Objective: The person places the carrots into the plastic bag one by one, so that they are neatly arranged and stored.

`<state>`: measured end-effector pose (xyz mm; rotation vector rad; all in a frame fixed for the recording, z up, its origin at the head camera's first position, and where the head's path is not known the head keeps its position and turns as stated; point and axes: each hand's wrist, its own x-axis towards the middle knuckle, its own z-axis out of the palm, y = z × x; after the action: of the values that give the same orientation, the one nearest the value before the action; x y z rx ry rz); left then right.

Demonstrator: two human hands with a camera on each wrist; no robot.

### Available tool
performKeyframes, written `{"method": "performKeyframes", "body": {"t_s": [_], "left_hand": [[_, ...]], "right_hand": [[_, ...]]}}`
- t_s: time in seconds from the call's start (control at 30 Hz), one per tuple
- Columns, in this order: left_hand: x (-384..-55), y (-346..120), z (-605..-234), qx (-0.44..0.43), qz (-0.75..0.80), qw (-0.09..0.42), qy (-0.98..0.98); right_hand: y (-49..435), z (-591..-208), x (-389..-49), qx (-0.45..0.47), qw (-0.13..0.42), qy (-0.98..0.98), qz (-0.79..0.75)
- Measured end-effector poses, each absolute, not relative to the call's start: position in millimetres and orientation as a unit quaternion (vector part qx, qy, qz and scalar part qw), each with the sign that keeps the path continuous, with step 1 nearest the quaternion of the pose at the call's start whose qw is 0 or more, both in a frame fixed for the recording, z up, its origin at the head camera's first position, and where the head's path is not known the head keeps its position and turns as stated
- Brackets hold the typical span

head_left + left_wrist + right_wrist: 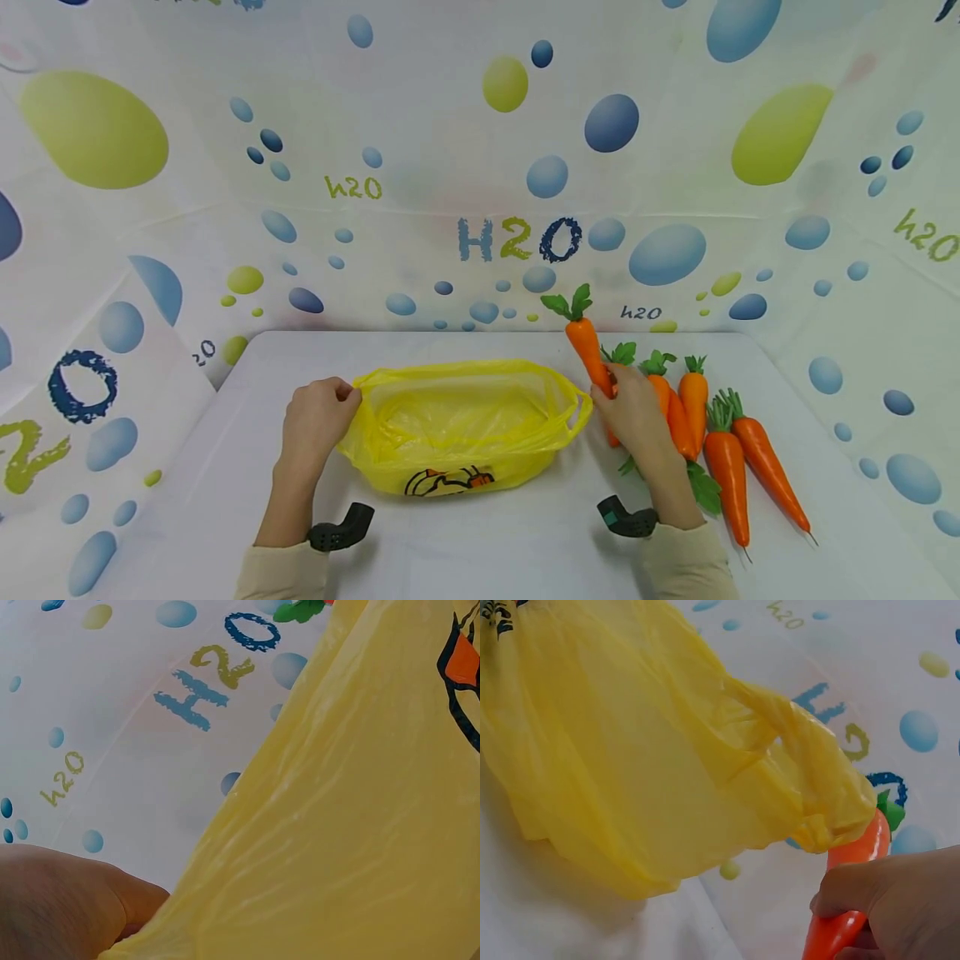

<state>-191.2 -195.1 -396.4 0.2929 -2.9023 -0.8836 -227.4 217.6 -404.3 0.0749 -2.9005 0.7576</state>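
Note:
A yellow plastic bag (450,425) with a dark printed figure on its front lies in the middle of the table, its mouth spread wide. My left hand (318,417) pinches the bag's left edge; the left wrist view shows the yellow film (315,825) pulled taut from those fingers. In my right hand (633,417) is an orange carrot (587,343), held by its lower part with the green leaves up. That hand is beside the bag's right handle loop (581,412). In the right wrist view the handle (825,780) overlaps the carrot's top (866,840).
Several more carrots with green tops lie to the right, some partly behind my right forearm; two long ones (726,475) (772,467) are nearest the right edge. The white table (465,550) ends at a patterned cloth backdrop (420,258).

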Motion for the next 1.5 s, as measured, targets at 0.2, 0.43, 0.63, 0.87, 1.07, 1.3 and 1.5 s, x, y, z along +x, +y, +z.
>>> {"method": "performKeyframes", "body": {"t_s": [0.2,0.43,0.63,0.87,1.07,1.3,1.5], "left_hand": [[-190,-196,-395,0.097,-0.291,0.043,-0.951],[-189,-198,-393,0.099,-0.292,0.039,-0.951],[-189,-200,-393,0.097,-0.292,0.043,-0.95],[-189,-200,-394,0.091,-0.295,0.043,-0.95],[-191,-197,-395,0.078,-0.293,0.048,-0.952],[-193,-195,-397,0.068,-0.287,0.054,-0.954],[-193,-192,-397,0.071,-0.288,0.049,-0.954]], "right_hand": [[216,-400,-225,0.03,0.118,-0.958,0.26],[209,-392,-220,0.042,0.153,-0.952,0.261],[202,-387,-216,0.071,0.204,-0.941,0.259],[192,-381,-212,0.105,0.25,-0.932,0.243],[182,-378,-206,0.133,0.258,-0.93,0.227],[165,-380,-203,0.174,0.272,-0.922,0.214],[150,-383,-201,0.198,0.267,-0.919,0.209]]}}
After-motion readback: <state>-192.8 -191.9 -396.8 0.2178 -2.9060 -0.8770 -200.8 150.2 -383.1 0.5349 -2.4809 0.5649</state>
